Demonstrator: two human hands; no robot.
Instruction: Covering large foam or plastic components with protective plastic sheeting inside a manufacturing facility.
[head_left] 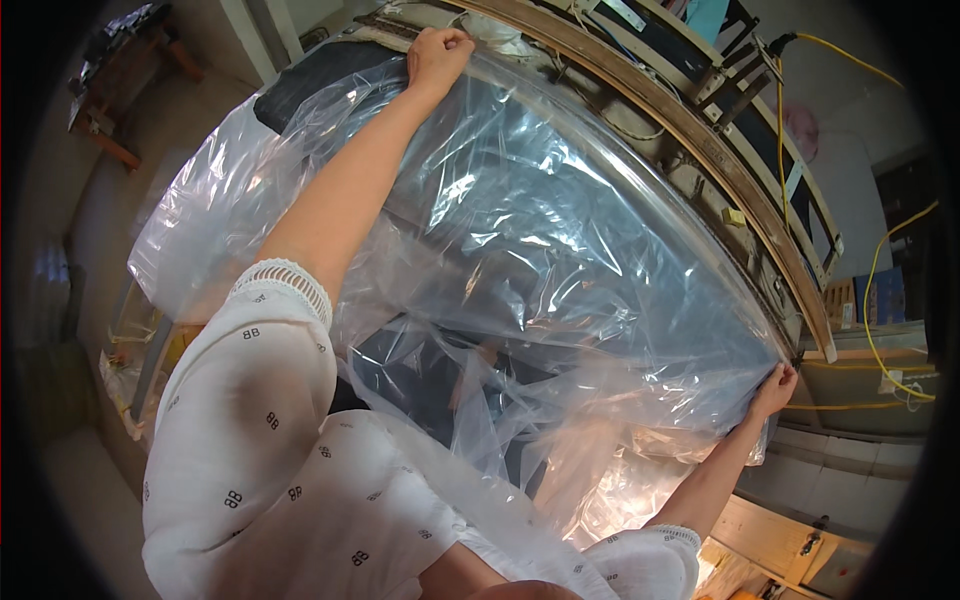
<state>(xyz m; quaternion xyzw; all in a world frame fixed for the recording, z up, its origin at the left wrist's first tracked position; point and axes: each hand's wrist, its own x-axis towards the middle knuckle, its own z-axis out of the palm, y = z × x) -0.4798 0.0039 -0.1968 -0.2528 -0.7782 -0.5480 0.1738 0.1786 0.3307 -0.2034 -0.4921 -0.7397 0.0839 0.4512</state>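
Observation:
A large clear plastic sheet (500, 230) spreads in front of me, wrinkled and shiny, its near part hanging in loose folds toward my body. At the far left my left hand (438, 62) is closed at the sheet's far edge, fingers curled in a pinch. My right hand (774, 390) pinches the sheet's far right corner, beside the end of the long edge. Between the two hands the plastic runs fairly straight along that edge. Dark material (325, 88) lies partly under the sheet at the far left.
Beyond the sheet a long wooden rail (690, 125) belongs to a machine-like frame with metal brackets (735, 85). Yellow cables (868, 290) hang at the right. A wooden cabinet (775, 535) stands low at the right, a wooden bench (115, 85) at the far left.

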